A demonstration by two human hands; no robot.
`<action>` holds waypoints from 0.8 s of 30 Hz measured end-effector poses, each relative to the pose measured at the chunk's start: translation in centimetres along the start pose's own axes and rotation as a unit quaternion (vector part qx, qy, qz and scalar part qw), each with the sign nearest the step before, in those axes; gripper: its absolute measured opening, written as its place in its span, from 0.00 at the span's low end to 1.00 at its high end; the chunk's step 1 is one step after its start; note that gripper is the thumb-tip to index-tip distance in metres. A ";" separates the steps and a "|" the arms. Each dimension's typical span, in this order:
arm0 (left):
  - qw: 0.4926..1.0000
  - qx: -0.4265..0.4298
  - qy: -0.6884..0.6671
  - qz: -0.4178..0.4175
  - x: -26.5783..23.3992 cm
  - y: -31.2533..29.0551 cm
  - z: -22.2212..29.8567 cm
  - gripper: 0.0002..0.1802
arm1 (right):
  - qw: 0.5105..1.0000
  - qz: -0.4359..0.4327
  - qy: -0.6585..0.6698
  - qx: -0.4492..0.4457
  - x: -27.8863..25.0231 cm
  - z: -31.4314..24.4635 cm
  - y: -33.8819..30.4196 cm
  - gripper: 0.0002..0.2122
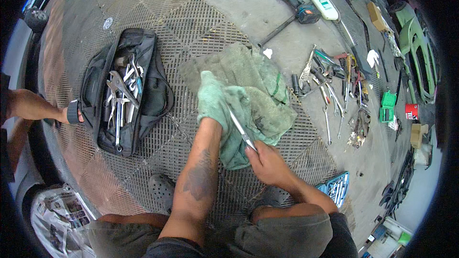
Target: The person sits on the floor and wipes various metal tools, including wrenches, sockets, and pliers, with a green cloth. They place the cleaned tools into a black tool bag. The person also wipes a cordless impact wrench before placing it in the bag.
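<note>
hands [239, 134] on fuzzy green towel [253, 95], slim steel wrench [241, 128]

A car repair workshop: loose wrenches [330, 100] litter the concrete floor [248, 5], beside a tool bag [125, 91] and green car body panel [418, 50].

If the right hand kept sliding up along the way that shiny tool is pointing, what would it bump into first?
The right hand grips a slim metal tool aimed up and to the left. Straight on lies the green towel, bunched over the left hand, so cloth comes first; depth is hard to judge.
</note>
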State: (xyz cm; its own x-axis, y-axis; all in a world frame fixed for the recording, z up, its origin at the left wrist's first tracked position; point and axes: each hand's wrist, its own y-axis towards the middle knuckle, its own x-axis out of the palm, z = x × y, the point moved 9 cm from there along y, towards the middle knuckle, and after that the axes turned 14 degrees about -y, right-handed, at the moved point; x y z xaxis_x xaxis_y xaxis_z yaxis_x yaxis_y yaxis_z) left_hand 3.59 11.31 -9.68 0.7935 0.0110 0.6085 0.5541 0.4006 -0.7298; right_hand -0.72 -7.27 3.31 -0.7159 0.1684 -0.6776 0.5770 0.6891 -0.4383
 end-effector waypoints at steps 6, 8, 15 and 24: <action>0.998 0.041 -0.003 -0.039 -2.7 1.7 9.8 0.32 | 0.991 -0.128 -0.007 0.028 -1.4 3.7 -6.2 0.12; 0.988 0.011 0.039 -0.146 -1.4 0.2 9.9 0.31 | 0.990 -0.126 -0.031 0.062 -2.2 5.3 -7.2 0.10; 0.975 0.015 -0.099 -0.199 1.8 -0.9 -2.4 0.13 | 0.987 0.129 -0.090 -0.031 -4.4 1.7 -0.2 0.13; 0.920 0.130 0.234 -0.286 -1.5 -1.3 -3.3 0.13 | 0.976 0.216 0.008 0.022 -9.9 6.1 5.2 0.20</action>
State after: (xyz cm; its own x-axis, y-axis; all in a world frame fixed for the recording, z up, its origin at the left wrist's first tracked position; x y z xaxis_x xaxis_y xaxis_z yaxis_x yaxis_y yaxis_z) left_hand 2.50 7.78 -10.69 0.4450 -0.6407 0.6257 0.8845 0.4236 -0.1953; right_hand 11.78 -9.65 4.12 -0.4072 0.4484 -0.7957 0.8432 0.5193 -0.1388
